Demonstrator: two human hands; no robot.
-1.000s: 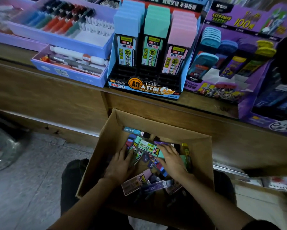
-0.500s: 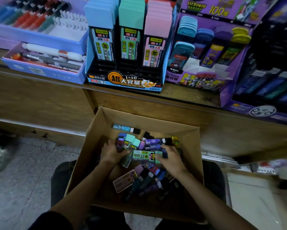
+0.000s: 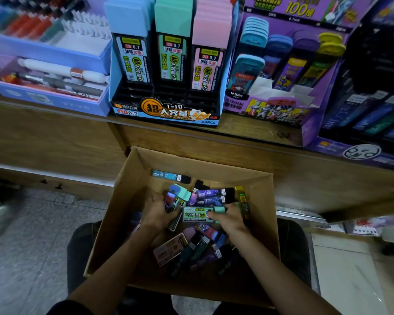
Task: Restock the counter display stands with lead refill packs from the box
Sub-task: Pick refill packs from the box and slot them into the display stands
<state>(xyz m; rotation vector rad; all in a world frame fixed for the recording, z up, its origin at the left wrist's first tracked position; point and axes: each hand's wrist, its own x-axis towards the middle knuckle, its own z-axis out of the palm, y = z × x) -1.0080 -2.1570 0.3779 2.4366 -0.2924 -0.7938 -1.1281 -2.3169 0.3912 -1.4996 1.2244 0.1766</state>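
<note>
- Between the two hands, low inside the cardboard box (image 3: 127, 201), sits the job at hand; the left hand (image 3: 156, 212) curls round a loose bundle of packs (image 3: 180, 194), and the right hand (image 3: 231, 220) pinches a mint-green pack (image 3: 198, 215) near its cap end.
- Slipping is the likeliest trouble; the bundle's packs lie at different angles in the left hand, so a quick lift may shed one into the pile (image 3: 191, 248) beneath both palms.
- Mixing is the next risk; purple and dark packs touch the right hand's fingers, and one may ride along; the mint pack looks matched to the blue stand (image 3: 166, 110), up and ahead of the left hand, not the purple stand (image 3: 271, 105) beyond the right.
- Box walls stand close outside each wrist; the far wall rises just ahead of the fingertips.
- Further ahead and above, the counter (image 3: 237, 135) edge juts out; a forward sweep could knock knuckles or packs against it.
- Straight up from the hands is open room; the blue stand's front slots look vacant for packs.
</note>
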